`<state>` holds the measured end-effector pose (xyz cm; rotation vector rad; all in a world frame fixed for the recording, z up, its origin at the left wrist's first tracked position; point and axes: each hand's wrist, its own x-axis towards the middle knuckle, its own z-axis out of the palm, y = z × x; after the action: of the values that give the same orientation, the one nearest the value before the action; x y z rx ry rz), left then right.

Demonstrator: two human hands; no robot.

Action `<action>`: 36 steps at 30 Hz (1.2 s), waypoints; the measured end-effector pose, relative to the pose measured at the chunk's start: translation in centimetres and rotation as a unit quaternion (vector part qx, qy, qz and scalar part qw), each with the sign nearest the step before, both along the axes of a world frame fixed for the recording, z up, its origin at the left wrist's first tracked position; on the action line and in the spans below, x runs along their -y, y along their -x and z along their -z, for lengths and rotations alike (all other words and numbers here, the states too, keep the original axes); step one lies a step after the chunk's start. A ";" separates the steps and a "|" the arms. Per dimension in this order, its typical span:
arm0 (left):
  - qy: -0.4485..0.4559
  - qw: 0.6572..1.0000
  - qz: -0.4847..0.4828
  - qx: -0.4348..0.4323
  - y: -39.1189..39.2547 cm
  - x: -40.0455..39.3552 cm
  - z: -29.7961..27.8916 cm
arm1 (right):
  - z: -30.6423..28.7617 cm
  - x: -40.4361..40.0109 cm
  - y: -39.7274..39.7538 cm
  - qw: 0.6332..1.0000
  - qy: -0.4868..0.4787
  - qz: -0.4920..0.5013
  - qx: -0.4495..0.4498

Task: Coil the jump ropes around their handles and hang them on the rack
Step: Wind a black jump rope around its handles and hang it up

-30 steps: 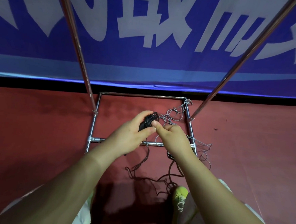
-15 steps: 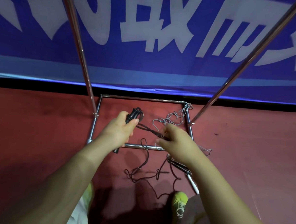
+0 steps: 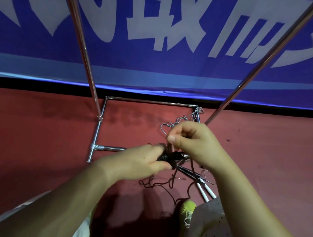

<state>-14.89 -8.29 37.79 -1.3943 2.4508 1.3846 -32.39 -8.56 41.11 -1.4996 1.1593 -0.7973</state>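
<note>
light: dim, overhead | shadows: dark beneath arms on floor (image 3: 39,138) | blur: slight | edges: wide-angle bowed

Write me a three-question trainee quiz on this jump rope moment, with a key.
1. True or false: the left hand grips the black handles.
2. What does the right hand pinch? A) the dark rope above the handles B) a rack upright C) a shoe
3. Where do the white handles lie?

Key:
1. True.
2. A.
3. On the red floor, by the person's right knee, near the grey rope that lies loose at the rack base.
</note>
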 end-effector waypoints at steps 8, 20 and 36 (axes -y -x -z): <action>-0.075 0.955 -0.100 -0.268 1.3 -1.5 -1.2 | 1.6 0.9 0.2 0.944 -0.226 0.015 0.242; -0.192 0.876 -0.292 -0.332 0.1 0.6 -0.1 | 2.7 0.8 -0.5 0.995 -0.028 0.088 0.038; -0.344 0.829 -0.343 -0.277 1.1 0.6 0.1 | 4.5 1.4 -1.0 0.981 -0.070 0.173 -0.056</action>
<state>-15.95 -8.92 37.65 -1.8799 1.2549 2.7693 -31.35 -9.92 36.61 -1.2553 1.5554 -0.8497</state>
